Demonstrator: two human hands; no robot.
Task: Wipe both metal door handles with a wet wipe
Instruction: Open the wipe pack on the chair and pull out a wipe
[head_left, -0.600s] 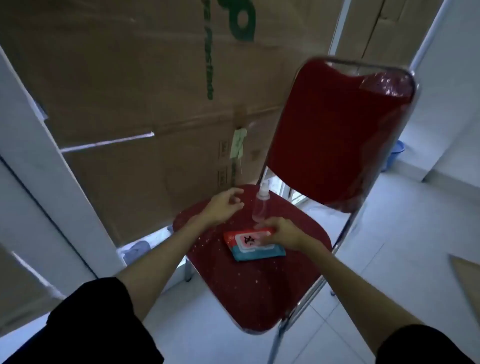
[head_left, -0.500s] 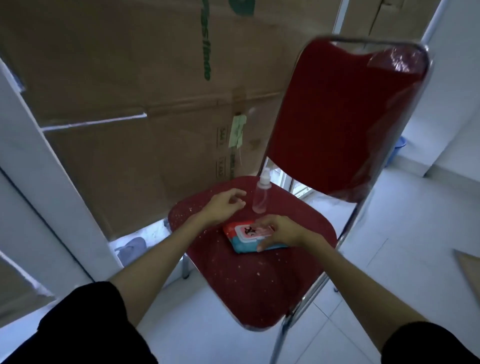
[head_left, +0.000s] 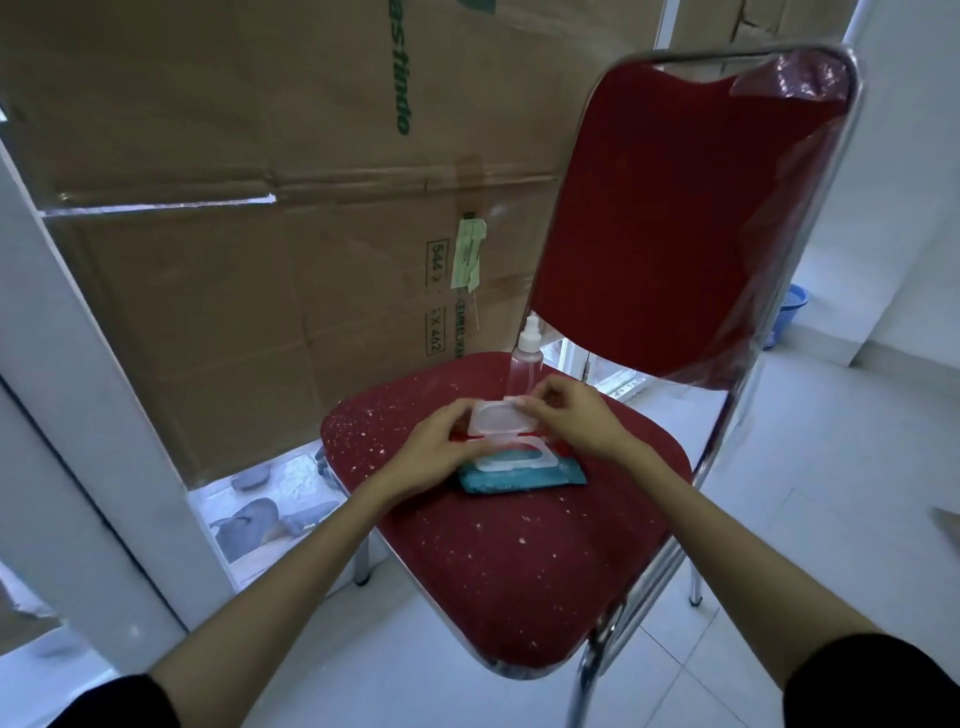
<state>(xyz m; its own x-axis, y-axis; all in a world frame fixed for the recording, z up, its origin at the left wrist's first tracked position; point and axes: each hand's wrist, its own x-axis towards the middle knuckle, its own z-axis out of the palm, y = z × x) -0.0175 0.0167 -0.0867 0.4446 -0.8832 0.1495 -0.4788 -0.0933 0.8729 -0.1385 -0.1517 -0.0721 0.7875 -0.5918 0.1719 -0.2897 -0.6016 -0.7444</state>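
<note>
Head view: at frame centre, a wipe pack (head_left: 519, 472) lies on the red chair (head_left: 519, 571) seat, its clear lid (head_left: 498, 420) flipped up. Right hand (head_left: 574, 420) pinches the lid's far edge between curled fingers. Left hand (head_left: 434, 451) rests on the pack's left side, fingers bent over it, seemingly gripping, though the contact is hidden. Just behind the hands stands a spray bottle (head_left: 527, 353). Cardboard boxes (head_left: 260, 208) fill the upper left.
</note>
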